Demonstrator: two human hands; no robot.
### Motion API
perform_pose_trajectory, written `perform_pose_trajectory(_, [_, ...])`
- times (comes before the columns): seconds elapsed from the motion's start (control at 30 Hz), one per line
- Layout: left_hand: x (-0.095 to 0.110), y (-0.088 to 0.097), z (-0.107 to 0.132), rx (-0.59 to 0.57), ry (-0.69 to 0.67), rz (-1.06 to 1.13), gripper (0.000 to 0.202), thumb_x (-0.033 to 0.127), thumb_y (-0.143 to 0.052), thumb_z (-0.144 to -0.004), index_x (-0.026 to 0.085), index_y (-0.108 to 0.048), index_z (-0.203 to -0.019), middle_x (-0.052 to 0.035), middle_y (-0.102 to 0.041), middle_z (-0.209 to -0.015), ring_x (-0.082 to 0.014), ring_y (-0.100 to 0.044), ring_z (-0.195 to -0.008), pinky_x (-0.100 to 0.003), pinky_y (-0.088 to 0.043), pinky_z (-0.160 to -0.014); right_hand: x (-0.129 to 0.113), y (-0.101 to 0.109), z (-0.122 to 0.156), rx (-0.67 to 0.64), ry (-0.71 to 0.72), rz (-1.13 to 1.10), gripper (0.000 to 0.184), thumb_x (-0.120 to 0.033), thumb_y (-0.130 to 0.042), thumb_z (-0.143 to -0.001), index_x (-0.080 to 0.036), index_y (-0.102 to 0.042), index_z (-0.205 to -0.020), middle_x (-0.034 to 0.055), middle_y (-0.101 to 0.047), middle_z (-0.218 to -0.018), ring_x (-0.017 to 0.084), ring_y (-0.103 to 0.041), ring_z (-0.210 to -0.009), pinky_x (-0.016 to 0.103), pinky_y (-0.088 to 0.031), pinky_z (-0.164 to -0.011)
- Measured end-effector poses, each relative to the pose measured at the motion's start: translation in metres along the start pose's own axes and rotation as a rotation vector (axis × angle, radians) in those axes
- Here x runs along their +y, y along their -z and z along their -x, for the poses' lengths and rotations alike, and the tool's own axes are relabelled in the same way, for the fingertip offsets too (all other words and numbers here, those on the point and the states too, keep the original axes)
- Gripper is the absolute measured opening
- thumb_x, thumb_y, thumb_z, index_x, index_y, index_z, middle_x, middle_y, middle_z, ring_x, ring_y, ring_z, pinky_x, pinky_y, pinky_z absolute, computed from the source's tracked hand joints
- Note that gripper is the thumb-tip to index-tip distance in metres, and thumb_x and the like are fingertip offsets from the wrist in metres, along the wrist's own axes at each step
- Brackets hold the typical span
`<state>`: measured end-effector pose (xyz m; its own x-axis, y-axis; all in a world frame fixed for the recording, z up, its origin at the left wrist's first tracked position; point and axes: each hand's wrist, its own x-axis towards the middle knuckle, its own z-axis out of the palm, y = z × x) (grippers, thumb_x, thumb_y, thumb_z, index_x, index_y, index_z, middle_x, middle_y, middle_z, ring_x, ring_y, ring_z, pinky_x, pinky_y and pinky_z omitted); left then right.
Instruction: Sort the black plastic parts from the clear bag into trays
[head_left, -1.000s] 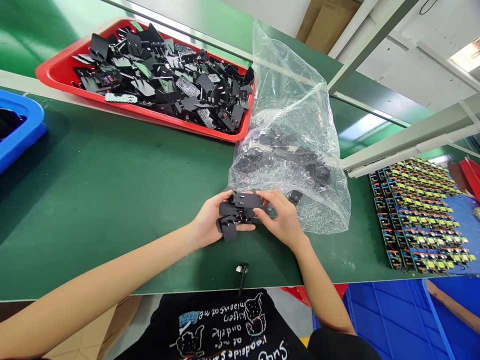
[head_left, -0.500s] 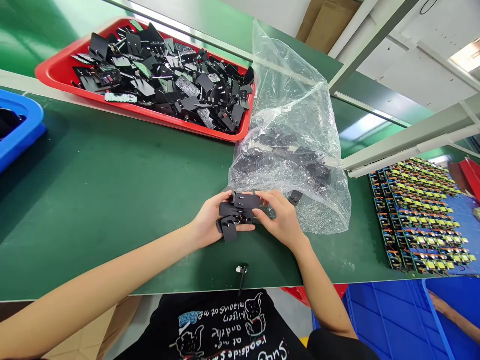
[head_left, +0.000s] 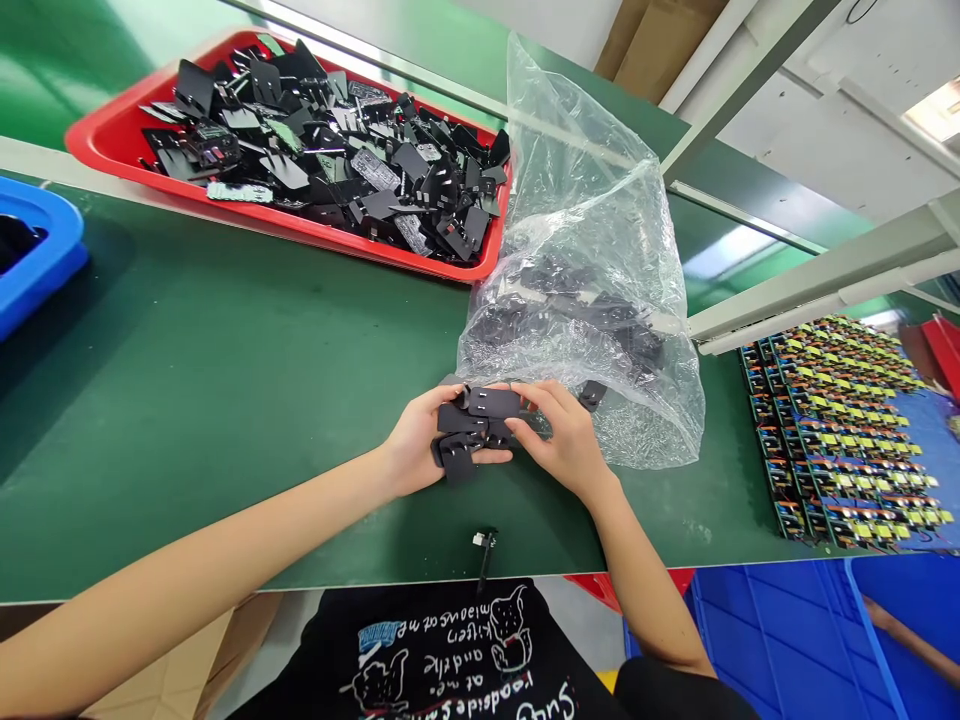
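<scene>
Several black plastic pieces with flat plates lie bunched in my left hand, whose fingers curl round and under them. My right hand pinches the right end of the uppermost black plate between thumb and fingers. Just beyond my right hand, a clear plastic bag lies with more dark pieces inside. One loose black piece rests at the bag's mouth. A small black part with a white end is near the table's front edge.
A red tray heaped with black and green-tinged parts stands at the back left. A blue bin is at the far left. Circuit boards stand in rows at right. Below them are blue crates, beside another person's arm.
Both hands stay almost in place over the bunch of black pieces. The pieces in my left hand have shifted very slightly. The other person's arm has moved a little.
</scene>
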<state>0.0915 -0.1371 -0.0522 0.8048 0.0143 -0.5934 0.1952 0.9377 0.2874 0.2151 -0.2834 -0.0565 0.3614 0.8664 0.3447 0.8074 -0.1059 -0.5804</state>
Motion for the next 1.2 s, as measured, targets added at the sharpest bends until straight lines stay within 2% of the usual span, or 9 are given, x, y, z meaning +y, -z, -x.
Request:
perform_pose_trajectory(0.13, [0.0004,-0.0004,-0.0002,0.000,0.014,-0.005,0.031,0.028,-0.044,-0.086,0.011,-0.063,-0.104,-0.0147,-0.071,-0.088,-0.0304,-0.068,-0.084,-0.057,-0.054,-0.081,-0.0006,-0.0013,-0.0001,-0.016,0.001,-0.017,0.029,-0.024,-0.054,-0.090,-0.025,-0.054,-0.119,0.0060,-0.060,-0.099,0.019,-0.059,-0.087,0.037,-0.052,-0.078])
perform_pose_trajectory(0.37, [0.0003,0.0046,-0.0025,-0.150,0.019,0.006,0.050,0.026,-0.040,-0.083,0.015,-0.052,-0.131,-0.0139,-0.070,-0.102,-0.0305,-0.066,-0.095,-0.055,-0.052,-0.085,-0.0001,-0.0070,0.0017,-0.003,0.059,-0.001,0.036,-0.026,-0.053,-0.091,-0.025,-0.051,-0.126,0.0101,-0.058,-0.114,0.022,-0.058,-0.101,0.041,-0.054,-0.083])
perform_pose_trajectory(0.47, [-0.0001,0.0061,-0.0034,-0.160,0.006,-0.002,0.054,0.026,-0.040,-0.083,0.014,-0.049,-0.135,-0.0147,-0.069,-0.104,-0.0316,-0.065,-0.099,-0.054,-0.052,-0.086,-0.0009,-0.0087,0.0026,0.005,0.055,-0.013,0.037,-0.024,-0.052,-0.091,-0.026,-0.049,-0.128,0.0098,-0.057,-0.117,0.022,-0.058,-0.104,0.040,-0.054,-0.085])
perform_pose_trajectory(0.63, [0.0002,0.0046,-0.0019,-0.153,0.002,-0.019,0.054,0.025,-0.040,-0.082,0.012,-0.049,-0.134,-0.0151,-0.070,-0.100,-0.0309,-0.066,-0.098,-0.051,-0.053,-0.084,-0.0036,-0.0082,0.0030,0.040,0.061,-0.042,0.034,-0.023,-0.054,-0.090,-0.026,-0.052,-0.124,0.0083,-0.059,-0.112,0.021,-0.060,-0.101,0.038,-0.054,-0.083])
perform_pose_trajectory(0.77, [0.0002,0.0047,-0.0011,-0.126,-0.006,-0.036,0.053,0.026,-0.043,-0.082,0.014,-0.051,-0.133,-0.0145,-0.069,-0.104,-0.0301,-0.065,-0.098,-0.051,-0.053,-0.085,-0.0075,-0.0047,0.0018,0.060,-0.009,-0.116,0.028,-0.027,-0.054,-0.090,-0.027,-0.056,-0.117,0.0059,-0.061,-0.108,0.018,-0.062,-0.086,0.037,-0.055,-0.078])
perform_pose_trajectory(0.93, [-0.0004,0.0064,-0.0016,-0.097,-0.015,-0.024,0.050,0.025,-0.045,-0.080,0.014,-0.055,-0.127,-0.0125,-0.070,-0.100,-0.0266,-0.066,-0.087,-0.051,-0.054,-0.082,-0.0081,-0.0004,-0.0010,0.098,-0.065,-0.174,0.024,-0.028,-0.055,-0.089,-0.026,-0.058,-0.112,0.0041,-0.062,-0.102,0.015,-0.060,-0.074,0.037,-0.054,-0.077])
perform_pose_trajectory(1.2, [-0.0010,0.0075,-0.0030,-0.123,-0.041,-0.011,0.049,0.019,-0.042,-0.073,0.012,-0.058,-0.119,-0.0120,-0.070,-0.090,-0.0271,-0.067,-0.087,-0.052,-0.055,-0.079,-0.0049,-0.0016,-0.0018,0.133,-0.079,-0.172,0.025,-0.025,-0.056,-0.089,-0.025,-0.058,-0.114,0.0040,-0.060,-0.102,0.013,-0.059,-0.071,0.035,-0.052,-0.077])
